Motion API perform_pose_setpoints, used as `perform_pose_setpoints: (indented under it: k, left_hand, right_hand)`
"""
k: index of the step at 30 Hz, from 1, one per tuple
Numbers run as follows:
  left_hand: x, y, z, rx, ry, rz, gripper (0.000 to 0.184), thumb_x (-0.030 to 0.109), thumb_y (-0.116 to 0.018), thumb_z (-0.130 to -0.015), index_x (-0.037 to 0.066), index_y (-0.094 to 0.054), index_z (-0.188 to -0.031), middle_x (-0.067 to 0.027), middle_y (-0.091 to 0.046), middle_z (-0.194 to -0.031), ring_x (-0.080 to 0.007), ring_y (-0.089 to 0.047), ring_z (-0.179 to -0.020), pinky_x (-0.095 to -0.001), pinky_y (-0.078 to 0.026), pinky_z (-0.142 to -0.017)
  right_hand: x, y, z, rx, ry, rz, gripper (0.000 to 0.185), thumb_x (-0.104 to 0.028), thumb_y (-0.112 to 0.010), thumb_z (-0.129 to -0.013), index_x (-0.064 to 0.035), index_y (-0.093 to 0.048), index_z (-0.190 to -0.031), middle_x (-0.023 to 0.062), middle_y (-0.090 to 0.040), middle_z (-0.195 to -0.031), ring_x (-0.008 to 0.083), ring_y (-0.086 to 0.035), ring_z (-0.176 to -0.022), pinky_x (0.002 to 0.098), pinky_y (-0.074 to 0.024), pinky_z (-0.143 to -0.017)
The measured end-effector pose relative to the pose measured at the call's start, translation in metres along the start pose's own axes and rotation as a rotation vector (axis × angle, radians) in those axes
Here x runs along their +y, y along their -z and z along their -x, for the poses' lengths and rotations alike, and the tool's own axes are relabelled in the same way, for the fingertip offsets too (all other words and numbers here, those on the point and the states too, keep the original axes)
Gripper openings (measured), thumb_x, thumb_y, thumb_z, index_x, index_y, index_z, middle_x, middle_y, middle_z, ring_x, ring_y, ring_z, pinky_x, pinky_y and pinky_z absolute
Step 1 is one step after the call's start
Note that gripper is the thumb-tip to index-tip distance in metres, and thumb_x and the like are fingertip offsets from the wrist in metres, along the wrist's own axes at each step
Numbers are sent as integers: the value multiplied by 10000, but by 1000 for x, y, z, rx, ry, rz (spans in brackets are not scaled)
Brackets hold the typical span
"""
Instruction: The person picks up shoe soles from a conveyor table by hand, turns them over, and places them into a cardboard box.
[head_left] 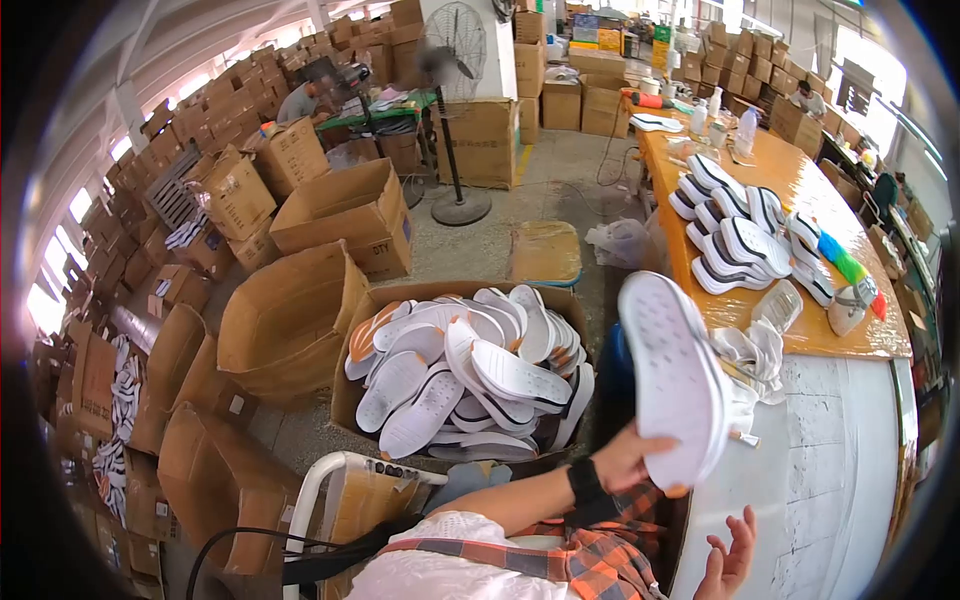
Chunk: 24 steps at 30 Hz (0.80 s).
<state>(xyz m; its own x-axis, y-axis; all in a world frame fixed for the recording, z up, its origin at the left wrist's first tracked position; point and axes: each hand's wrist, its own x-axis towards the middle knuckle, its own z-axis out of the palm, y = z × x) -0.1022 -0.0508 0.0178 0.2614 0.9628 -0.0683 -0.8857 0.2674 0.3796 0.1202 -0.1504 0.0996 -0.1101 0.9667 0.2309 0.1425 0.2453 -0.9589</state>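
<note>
White shoe soles (pixel 672 370) with a dotted upper face, apparently more than one stacked together, are raised upright in front of me. My left hand (pixel 632 458), with a black band on its wrist, grips them near the lower end. Off to the lower right, my right hand (pixel 732 558) is empty, its fingers apart and slightly curled. A large cardboard box (pixel 345 425) to my left is heaped with loose white soles (pixel 425 405), some with orange parts. Several stacked white soles with dark edge lines (pixel 745 245) lie on the orange-brown worktable (pixel 800 335) beyond the right hand.
Open cardboard boxes (pixel 285 320) stand at left. A pedestal fan (pixel 458 205) and a stool (pixel 545 252) are ahead. On the worktable are white cloth gloves (pixel 755 355), a rainbow-coloured item (pixel 840 258), bottles (pixel 746 130) and a red heat gun (pixel 650 100). Other people sit farther back.
</note>
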Motion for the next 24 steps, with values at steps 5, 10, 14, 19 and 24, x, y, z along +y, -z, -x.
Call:
perform_pose_setpoints:
  k: [5,10,14,19,24]
  left_hand:
    - [69,37,19,282,-429,-56,490,-10,-619,-777,53,-421,-1221,-75,-515,-1164,-203,-520,-1069,-355,-453,-910]
    - [117,73,30,500,-774,-43,468,29,-632,-786,49,-432,-1208,-73,-520,-1147,-205,-526,-1035,-349,-459,-879]
    - [149,115,41,576,-913,0,499,6,-629,-763,54,-424,-1215,-90,-512,-1151,-246,-529,-1031,-390,-470,-861]
    - [173,110,55,750,-1051,-149,540,-29,-611,-745,44,-392,-1233,-108,-500,-1159,-264,-530,-1032,-419,-482,-842]
    - [213,136,59,857,-1114,-258,573,-34,-623,-727,37,-371,-1237,-124,-492,-1161,-271,-536,-1024,-444,-492,-825]
  right_hand:
    - [23,9,6,-97,-149,47,272,6,-481,-868,25,-524,-1136,153,-460,-1252,234,-461,-1131,338,-434,-879]
    - [34,22,18,-87,-272,46,239,18,-483,-865,29,-544,-1097,138,-536,-1157,216,-498,-1087,310,-430,-877]
    - [42,26,23,-83,-324,-27,229,8,-488,-872,30,-547,-1092,117,-564,-1114,184,-523,-1036,281,-426,-875]
    - [60,30,30,-114,-352,-124,231,-9,-478,-887,32,-535,-1107,89,-581,-1055,142,-543,-954,247,-428,-843]
    - [64,37,31,-101,-406,-179,228,-9,-477,-886,29,-542,-1100,78,-592,-1015,136,-547,-922,244,-428,-831]
